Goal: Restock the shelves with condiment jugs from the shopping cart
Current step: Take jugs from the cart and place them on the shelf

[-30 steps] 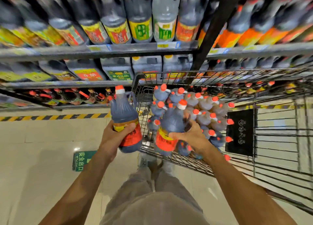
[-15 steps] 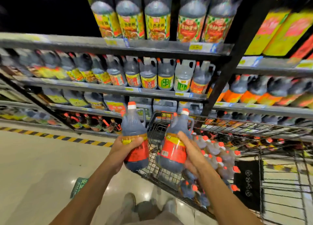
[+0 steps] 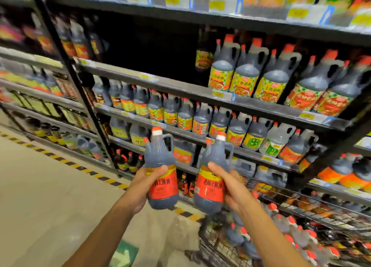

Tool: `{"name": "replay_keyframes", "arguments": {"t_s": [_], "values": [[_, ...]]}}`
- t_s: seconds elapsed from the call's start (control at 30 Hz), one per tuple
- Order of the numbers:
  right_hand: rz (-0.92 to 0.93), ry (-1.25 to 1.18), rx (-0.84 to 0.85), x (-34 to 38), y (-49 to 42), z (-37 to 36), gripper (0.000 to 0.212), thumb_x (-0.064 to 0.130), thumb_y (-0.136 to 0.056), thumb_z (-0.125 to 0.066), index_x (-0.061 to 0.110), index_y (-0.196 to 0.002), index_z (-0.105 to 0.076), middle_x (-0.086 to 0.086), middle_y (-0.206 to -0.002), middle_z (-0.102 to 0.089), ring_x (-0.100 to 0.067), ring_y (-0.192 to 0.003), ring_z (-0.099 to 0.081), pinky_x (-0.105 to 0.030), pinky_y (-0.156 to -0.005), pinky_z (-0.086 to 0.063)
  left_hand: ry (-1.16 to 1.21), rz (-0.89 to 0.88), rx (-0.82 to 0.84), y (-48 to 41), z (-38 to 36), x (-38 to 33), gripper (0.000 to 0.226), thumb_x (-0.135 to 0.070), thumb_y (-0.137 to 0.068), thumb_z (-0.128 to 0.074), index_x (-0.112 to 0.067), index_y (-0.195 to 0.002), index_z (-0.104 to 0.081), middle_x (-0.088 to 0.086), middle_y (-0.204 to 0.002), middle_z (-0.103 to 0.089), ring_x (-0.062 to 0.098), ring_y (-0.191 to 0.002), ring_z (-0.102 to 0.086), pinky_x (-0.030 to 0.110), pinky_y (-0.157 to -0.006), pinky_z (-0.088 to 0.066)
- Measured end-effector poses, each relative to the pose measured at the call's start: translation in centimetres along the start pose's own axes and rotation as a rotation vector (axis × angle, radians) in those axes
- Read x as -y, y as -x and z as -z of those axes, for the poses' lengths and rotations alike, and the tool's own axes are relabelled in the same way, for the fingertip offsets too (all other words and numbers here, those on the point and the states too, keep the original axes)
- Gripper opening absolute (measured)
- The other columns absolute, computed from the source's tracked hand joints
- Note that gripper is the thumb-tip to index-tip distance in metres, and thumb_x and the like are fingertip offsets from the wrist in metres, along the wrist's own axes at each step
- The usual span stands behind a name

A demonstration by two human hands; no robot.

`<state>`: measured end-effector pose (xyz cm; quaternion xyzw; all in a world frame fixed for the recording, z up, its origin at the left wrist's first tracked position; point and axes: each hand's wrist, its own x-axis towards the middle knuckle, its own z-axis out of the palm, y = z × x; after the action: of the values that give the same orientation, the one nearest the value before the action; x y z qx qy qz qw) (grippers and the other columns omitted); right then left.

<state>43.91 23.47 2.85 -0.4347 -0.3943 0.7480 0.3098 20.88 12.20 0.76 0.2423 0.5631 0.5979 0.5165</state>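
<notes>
Two dark jugs with orange caps and red labels are held upright in front of the shelves. My left hand (image 3: 145, 183) grips the left jug (image 3: 161, 172) round its lower body. My right hand (image 3: 230, 186) grips the right jug (image 3: 212, 176) the same way. The two jugs stand side by side, a little apart. Below them at the lower right is the wire shopping cart (image 3: 215, 248), holding several more orange-capped jugs (image 3: 297, 238). A wide dark gap (image 3: 148, 52) lies on the upper shelf, left of a row of jugs with yellow-green labels (image 3: 245, 72).
Black shelving (image 3: 180, 88) full of condiment jugs fills the view in several tiers. A black upright post (image 3: 80, 98) divides the bays at the left. A yellow-black striped line (image 3: 66, 162) runs along the shelf foot on a pale tiled floor (image 3: 40, 206).
Both hands lifted their jugs out of the cart and up toward the shelves. My view swung up and left, so the cart sank to the lower right corner.
</notes>
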Motion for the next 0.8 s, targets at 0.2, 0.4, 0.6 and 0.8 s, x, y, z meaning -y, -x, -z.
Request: {"name": "replay_keyframes", "arguments": {"t_s": [0.2, 0.4, 0.6, 0.8], "values": [[0.024, 0.044, 0.052, -0.1, -3.4, -12.2, 0.051, 0.021, -0.067, -0.085, 0.005, -0.114, -0.071, -0.02, -0.105, -0.077, -0.03, -0.081, -0.075, -0.041, -0.072, -0.062, 0.005, -0.089, -0.061, -0.2, 10.4, -5.8, 0.079, -0.047, -0.055, -0.091, -0.014, -0.123, -0.066, 0.014, -0.107, -0.075, 0.027, -0.092, -0.074, 0.035, -0.07, -0.059], [0.089, 0.05, 0.115, 0.6, -6.4, -21.0, 0.038, 0.016, -0.068, -0.083, 0.007, -0.103, -0.071, -0.013, -0.09, -0.079, -0.024, -0.071, -0.075, -0.037, -0.064, -0.061, 0.012, -0.146, -0.104, -1.2, 18.0, -10.4, 0.07, -0.041, -0.064, -0.086, -0.021, -0.128, -0.062, 0.012, -0.114, -0.074, 0.029, -0.099, -0.073, 0.038, -0.074, -0.058], [0.147, 0.105, 0.141, 1.6, -10.5, -26.3, 0.057, 0.018, -0.06, -0.095, 0.004, -0.109, -0.071, -0.018, -0.099, -0.078, -0.03, -0.079, -0.075, -0.041, -0.071, -0.06, 0.016, -0.168, -0.136, -5.3, 22.7, -13.5, 0.076, -0.04, -0.066, -0.087, -0.027, -0.134, -0.057, 0.008, -0.121, -0.072, 0.029, -0.106, -0.071, 0.042, -0.08, -0.058], [0.206, 0.136, 0.192, 4.3, -16.4, -31.1, 0.05, 0.018, -0.066, -0.084, 0.007, -0.112, -0.069, -0.016, -0.099, -0.079, -0.029, -0.081, -0.077, -0.037, -0.064, -0.061, -0.094, -0.213, -0.178, -11.7, 25.8, -17.7, 0.088, -0.048, -0.052, -0.091, -0.034, -0.131, -0.056, -0.005, -0.119, -0.072, 0.018, -0.105, -0.071, 0.042, -0.085, -0.057]]}}
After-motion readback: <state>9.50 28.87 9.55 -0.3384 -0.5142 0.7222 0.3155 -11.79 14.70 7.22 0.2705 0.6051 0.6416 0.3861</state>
